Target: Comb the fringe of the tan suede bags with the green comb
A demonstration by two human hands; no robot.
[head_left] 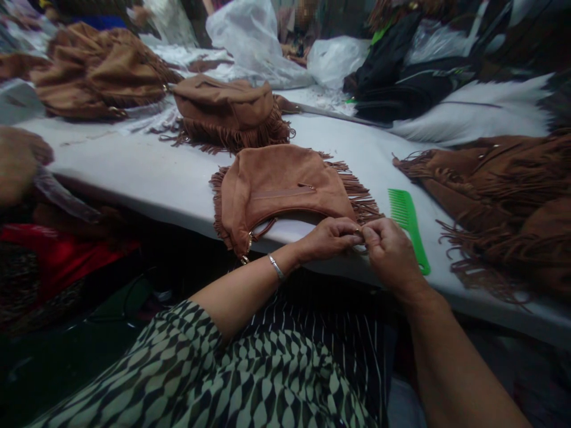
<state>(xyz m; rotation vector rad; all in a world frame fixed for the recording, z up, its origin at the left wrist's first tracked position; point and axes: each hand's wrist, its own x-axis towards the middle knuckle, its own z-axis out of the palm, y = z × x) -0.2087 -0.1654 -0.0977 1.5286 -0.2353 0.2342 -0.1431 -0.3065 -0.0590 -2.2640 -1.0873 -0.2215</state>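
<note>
A brown suede-like handbag (pixel 289 169) with fringe lies at the table's front edge, its curved opening toward me. Gold-coloured hardware hangs at its left end, and a short zip shows on its upper face. My left hand (pixel 328 239), with a silver bracelet on the wrist, pinches at the bag's right end. Close against it, my right hand (pixel 392 252) is also closed in a pinch. A small gold-coloured metal fitting (pixel 358 232) shows between the fingertips of both hands; its exact shape is mostly hidden. Just right of my right hand lies a green comb (pixel 409 226).
Behind stands another fringed brown bag (pixel 227 110); more brown bags (pixel 98 71) are piled at the left. Dark brown fringed bags (pixel 504 202) cover the table's right side. Clear plastic bags (pixel 254 41) lie at the back. Another person's hand (pixel 20 163) is at the left edge.
</note>
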